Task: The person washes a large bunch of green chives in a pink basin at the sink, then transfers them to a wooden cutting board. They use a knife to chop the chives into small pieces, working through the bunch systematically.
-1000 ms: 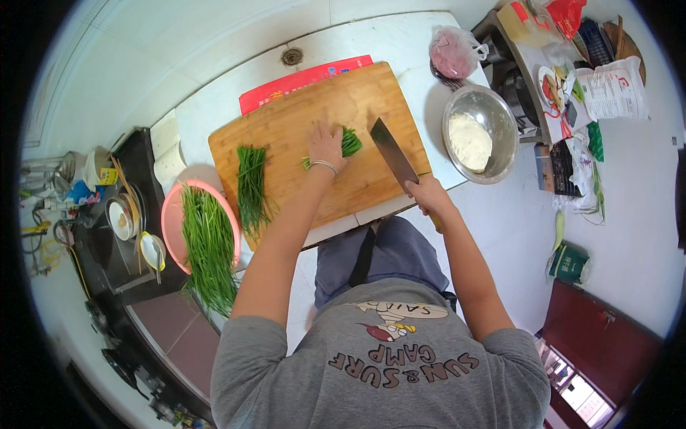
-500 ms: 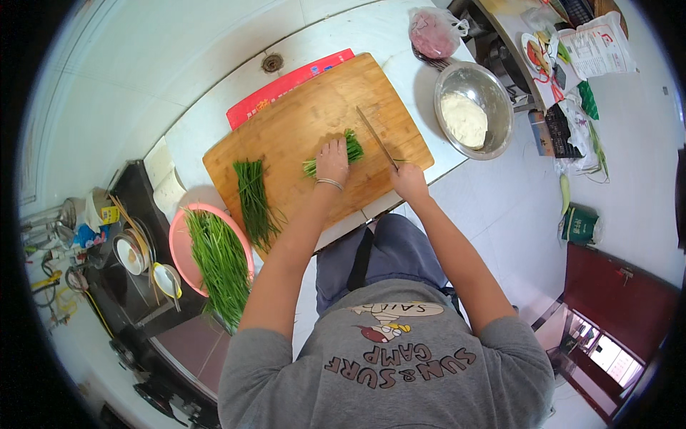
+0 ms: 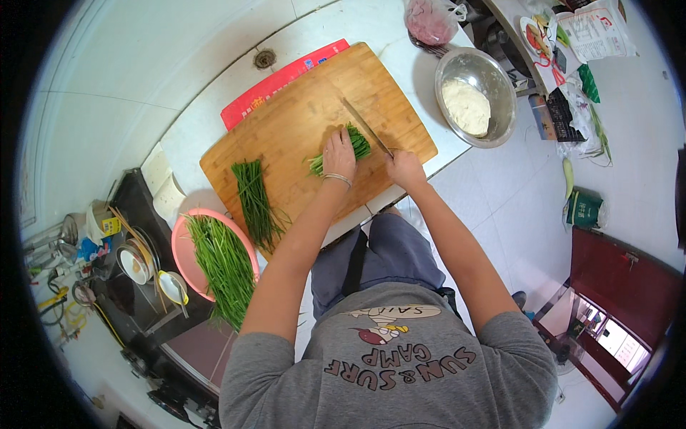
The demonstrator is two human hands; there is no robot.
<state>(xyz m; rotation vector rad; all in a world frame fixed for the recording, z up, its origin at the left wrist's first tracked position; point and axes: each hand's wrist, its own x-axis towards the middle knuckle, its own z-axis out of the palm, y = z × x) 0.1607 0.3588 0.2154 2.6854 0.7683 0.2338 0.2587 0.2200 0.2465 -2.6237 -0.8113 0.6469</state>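
Note:
My left hand [image 3: 339, 154] presses down on a small bunch of green chives [image 3: 359, 143], fingers closed over it, on a wooden cutting board [image 3: 307, 107]. Cut green ends stick out at the right of the fingers, pale ends at the left. A knife [image 3: 366, 125] is gripped in my right hand [image 3: 405, 170], its long blade slanting up and left just beside the bunch's right end. Whether the edge touches the chives I cannot tell. A second, longer chive bunch [image 3: 253, 196] lies at the board's left side.
Left of the board stands a pink basin [image 3: 184, 250] heaped with long chives. A steel bowl [image 3: 503, 100] with dough is at the right, near a plastic bag of pink contents [image 3: 431, 23]. A red box [image 3: 239, 109] lies behind the board. Bowls [image 3: 133, 263] sit farther left.
The knife and my right hand have moved left and slightly away from me, closer to the chives' right end. My left hand has shifted slightly right, still on the bunch.

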